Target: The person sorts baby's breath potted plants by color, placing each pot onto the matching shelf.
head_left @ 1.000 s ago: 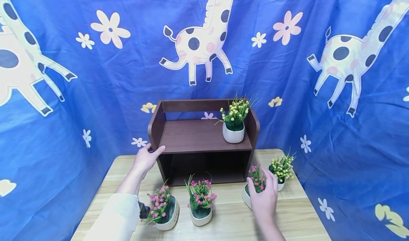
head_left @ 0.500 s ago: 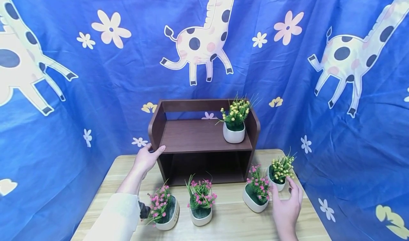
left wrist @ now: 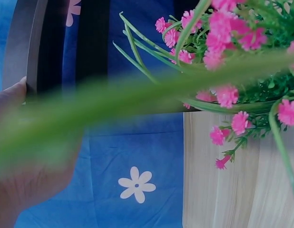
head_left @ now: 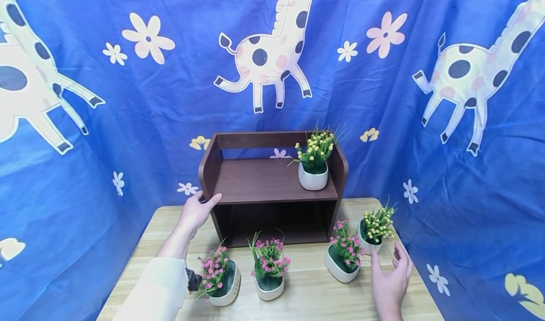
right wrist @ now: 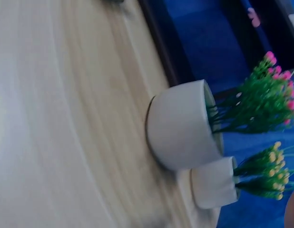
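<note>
My left hand (head_left: 196, 213) grips the left side panel of a dark brown two-tier shelf (head_left: 255, 181), its thumb on the upper board's front corner. In the left wrist view that hand is partly hidden by a blurred green leaf. My right hand (head_left: 391, 281) is held with fingers apart and nothing between them, just in front of a white pot of yellow flowers (head_left: 369, 246). Left of it stands a white pot of pink flowers (head_left: 342, 270), both pots also showing in the right wrist view. Only a sliver of the right hand (right wrist: 293, 209) appears there.
Another potted yellow plant (head_left: 312, 178) stands at the right end of the upper board. Two pots of pink flowers, one by the left forearm (head_left: 230, 292) and one in front of the shelf (head_left: 270, 290), stand on the wooden table (head_left: 312, 288). Blue giraffe-print cloth (head_left: 170, 108) hangs around.
The right hand has left the right-hand pink flower pot and moved right to the yellow flower pot, then drawn slightly away from it. The left hand keeps its place on the shelf.
</note>
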`<state>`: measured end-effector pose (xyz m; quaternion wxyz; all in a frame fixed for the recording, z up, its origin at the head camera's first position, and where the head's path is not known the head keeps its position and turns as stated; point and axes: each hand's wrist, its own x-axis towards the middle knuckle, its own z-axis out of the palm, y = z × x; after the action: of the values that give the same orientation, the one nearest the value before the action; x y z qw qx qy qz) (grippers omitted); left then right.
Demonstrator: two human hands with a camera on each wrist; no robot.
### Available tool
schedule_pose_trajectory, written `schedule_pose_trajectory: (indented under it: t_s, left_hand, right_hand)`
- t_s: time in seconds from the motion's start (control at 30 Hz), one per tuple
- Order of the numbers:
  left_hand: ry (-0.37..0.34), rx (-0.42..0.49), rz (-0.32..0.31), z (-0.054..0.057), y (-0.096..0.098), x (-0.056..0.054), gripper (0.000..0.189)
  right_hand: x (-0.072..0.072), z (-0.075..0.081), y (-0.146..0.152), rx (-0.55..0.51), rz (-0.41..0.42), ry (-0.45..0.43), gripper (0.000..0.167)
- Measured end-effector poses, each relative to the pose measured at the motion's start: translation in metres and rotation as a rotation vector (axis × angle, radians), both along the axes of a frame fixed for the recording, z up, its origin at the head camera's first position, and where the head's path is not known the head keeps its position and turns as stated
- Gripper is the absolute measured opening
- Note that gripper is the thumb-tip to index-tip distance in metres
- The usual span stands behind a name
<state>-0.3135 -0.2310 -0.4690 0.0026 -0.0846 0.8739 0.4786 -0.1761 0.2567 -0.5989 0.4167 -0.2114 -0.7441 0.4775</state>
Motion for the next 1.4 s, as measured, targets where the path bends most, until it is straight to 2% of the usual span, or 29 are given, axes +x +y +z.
schedule_pose_trajectory:
  t_s: [0.13, 0.23, 0.33, 0.63, 0.83, 1.13, 1.4]
  left_hand:
    - [-0.008, 0.004, 0.000, 0.000, 0.001, 0.000, 0.077]
    - [-0.010, 0.000, -0.002, 0.000, 0.001, 0.000, 0.078]
    - [-0.007, 0.001, 0.003, 0.000, 0.000, 0.001, 0.077]
    - [-0.005, 0.006, 0.004, -0.001, -0.001, -0.002, 0.078]
    - [-0.008, 0.004, 0.006, -0.001, 0.000, -0.001, 0.080]
    - [-0.006, 0.015, 0.019, -0.003, -0.002, -0.001, 0.075]
    - [-0.019, 0.003, 0.021, -0.001, -0.001, 0.000, 0.083]
  right_hand:
    - [-0.002, -0.011, 0.009, -0.100, 0.012, 0.018, 0.065]
    - [-0.002, -0.013, 0.014, -0.183, 0.021, 0.017, 0.064]
    - [-0.002, -0.015, 0.018, -0.224, 0.022, -0.002, 0.064]
    - [-0.006, -0.018, 0.029, -0.273, 0.000, -0.050, 0.066]
    - [-0.013, -0.031, 0.033, -0.286, -0.021, -0.117, 0.069]
    - [-0.024, -0.050, 0.032, -0.271, 0.063, -0.221, 0.080]
    - [-0.036, -0.070, 0.035, -0.261, 0.123, -0.283, 0.092]
